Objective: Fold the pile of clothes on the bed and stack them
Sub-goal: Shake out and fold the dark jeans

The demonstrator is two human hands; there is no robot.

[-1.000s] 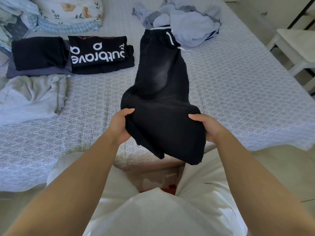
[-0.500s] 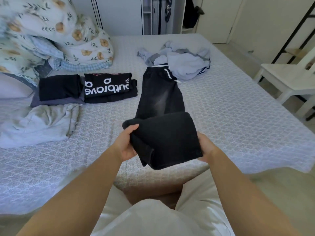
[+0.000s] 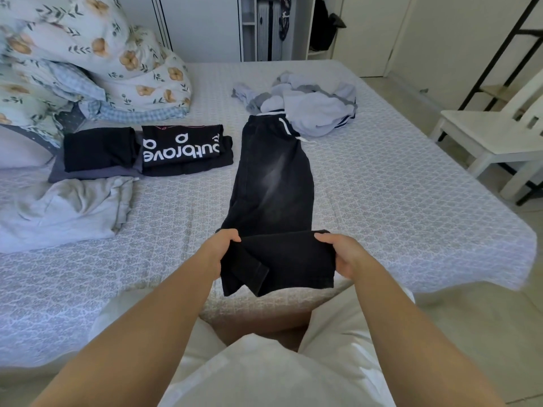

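Note:
Black faded trousers lie lengthwise on the bed, waistband with a white drawstring at the far end. Their leg ends are lifted and doubled toward me. My left hand grips the left side of that fold and my right hand grips the right side, thumbs on top. A folded black shirt with white lettering and a folded black garment on a grey one sit at the left. A light blue and white heap of unfolded clothes lies beyond the waistband.
A crumpled pale grey garment lies at the left of the bed. Floral pillows and bedding are piled at the far left. A white chair stands right of the bed, with a black metal frame behind it.
My hands have carried the leg ends up and forward over the trousers, making the fold shorter. The camera has tilted up, bringing the far wall and pillows into view.

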